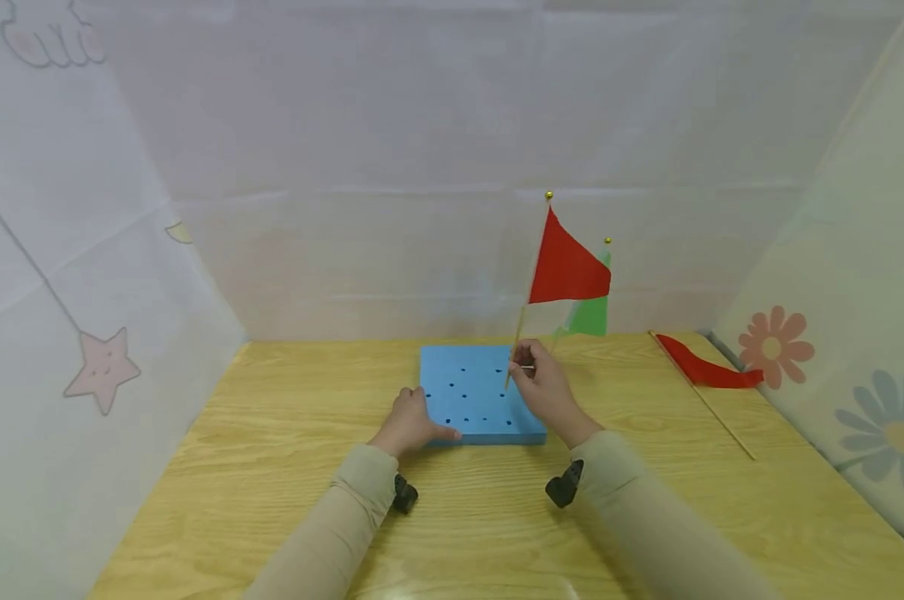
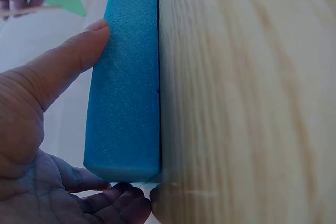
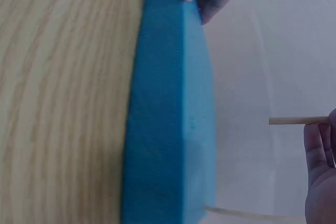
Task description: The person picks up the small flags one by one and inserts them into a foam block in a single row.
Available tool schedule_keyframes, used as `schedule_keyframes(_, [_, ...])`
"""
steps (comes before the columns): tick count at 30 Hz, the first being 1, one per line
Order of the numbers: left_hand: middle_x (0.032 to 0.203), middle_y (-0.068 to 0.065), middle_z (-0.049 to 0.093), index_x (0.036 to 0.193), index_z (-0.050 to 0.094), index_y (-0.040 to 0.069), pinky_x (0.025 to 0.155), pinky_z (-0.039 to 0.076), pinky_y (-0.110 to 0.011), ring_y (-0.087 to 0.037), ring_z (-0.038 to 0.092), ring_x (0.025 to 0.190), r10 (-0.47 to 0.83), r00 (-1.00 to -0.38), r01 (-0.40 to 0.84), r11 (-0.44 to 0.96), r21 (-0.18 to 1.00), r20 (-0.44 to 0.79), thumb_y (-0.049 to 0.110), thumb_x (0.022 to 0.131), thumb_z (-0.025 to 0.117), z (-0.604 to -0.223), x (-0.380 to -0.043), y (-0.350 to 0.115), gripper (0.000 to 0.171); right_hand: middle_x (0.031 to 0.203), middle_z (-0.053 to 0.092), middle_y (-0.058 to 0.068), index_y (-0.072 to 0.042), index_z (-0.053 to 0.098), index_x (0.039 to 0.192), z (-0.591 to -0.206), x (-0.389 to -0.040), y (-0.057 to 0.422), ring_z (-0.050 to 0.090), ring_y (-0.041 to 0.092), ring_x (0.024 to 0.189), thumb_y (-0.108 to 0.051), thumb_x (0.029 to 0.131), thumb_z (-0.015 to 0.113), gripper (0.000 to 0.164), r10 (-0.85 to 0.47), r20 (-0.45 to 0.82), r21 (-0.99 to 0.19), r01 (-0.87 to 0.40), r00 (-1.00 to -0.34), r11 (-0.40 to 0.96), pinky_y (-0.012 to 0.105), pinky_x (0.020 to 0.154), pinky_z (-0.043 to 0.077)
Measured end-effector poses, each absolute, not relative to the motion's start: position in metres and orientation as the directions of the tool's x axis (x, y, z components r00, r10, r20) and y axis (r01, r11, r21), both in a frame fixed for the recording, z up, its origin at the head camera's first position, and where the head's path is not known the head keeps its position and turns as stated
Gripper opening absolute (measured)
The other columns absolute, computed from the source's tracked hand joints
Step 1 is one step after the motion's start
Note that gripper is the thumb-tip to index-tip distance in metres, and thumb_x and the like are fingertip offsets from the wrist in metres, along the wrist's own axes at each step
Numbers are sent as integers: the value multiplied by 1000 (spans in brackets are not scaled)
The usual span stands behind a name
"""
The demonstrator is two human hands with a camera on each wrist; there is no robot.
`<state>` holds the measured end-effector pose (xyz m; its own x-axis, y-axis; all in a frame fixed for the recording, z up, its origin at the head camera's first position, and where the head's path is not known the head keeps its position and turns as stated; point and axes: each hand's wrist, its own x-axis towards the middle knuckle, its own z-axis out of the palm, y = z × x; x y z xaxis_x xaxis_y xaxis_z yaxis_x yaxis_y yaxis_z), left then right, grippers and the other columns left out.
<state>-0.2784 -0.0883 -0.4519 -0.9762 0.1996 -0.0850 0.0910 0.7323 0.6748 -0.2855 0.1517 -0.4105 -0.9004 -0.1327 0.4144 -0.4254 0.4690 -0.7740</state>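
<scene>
A blue foam block point(image 1: 440, 360) with several small holes in its top lies on the table. My left hand point(image 1: 410, 423) holds its near left corner, thumb at the front edge and fingers along the left side. Between thumb and fingers, my right hand point(image 1: 547, 392) pinches the stick of a red triangular flag point(image 1: 566, 267) with a gold ball on top. The flag tilts slightly, and its bare lower tip point(image 3: 278, 121) stands apart from the block in the right wrist view. Behind it, a green flag point(image 1: 592, 317) stands with its stick point(image 3: 247, 214) in the block.
Another red flag point(image 1: 702, 367) lies on the wooden table point(image 1: 287, 417) at the right. Pale cloth walls point(image 1: 422, 167) close off the back and both sides, with printed flowers at right and a star at left.
</scene>
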Motion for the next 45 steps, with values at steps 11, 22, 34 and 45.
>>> schedule_keyframes(11, [152, -36, 36, 154, 31, -15, 111, 41, -53, -47, 41, 139, 203, -976, 95, 732, 675, -83, 43, 78, 92, -457, -279, -87, 114, 107, 61, 17, 0, 54, 109, -435, -301, 144, 60, 34, 106, 2, 102, 59, 9, -113, 345, -776, -351, -932, 524, 49, 93, 53])
schedule_keyframes(22, [151, -36, 36, 154, 31, -15, 110, 42, -54, -47, 41, 139, 196, -977, 94, 737, 670, -79, 43, 77, 93, -454, -280, -88, 115, 107, 60, 17, 1, 54, 109, -445, -306, 145, 60, 34, 106, 2, 102, 59, 9, -92, 341, -775, -335, -935, 536, 50, 93, 53])
schedule_keyframes(34, [150, -35, 37, 154, 32, -14, 109, 43, -53, -46, 42, 137, 184, -979, 80, 740, 668, -87, 43, 77, 93, -452, -279, -88, 114, 108, 60, 18, 1, 54, 108, -452, -310, 145, 60, 35, 106, 2, 103, 57, 7, -82, 356, -771, -342, -931, 537, 51, 92, 53])
schedule_keyframes(45, [151, -35, 37, 155, 30, -14, 110, 43, -52, -45, 42, 138, 181, -979, 77, 750, 657, -92, 44, 77, 92, -451, -280, -87, 115, 107, 61, 17, 1, 54, 111, -458, -310, 145, 58, 33, 102, 1, 102, 57, 9, -93, 314, -754, -308, -945, 581, 49, 93, 52])
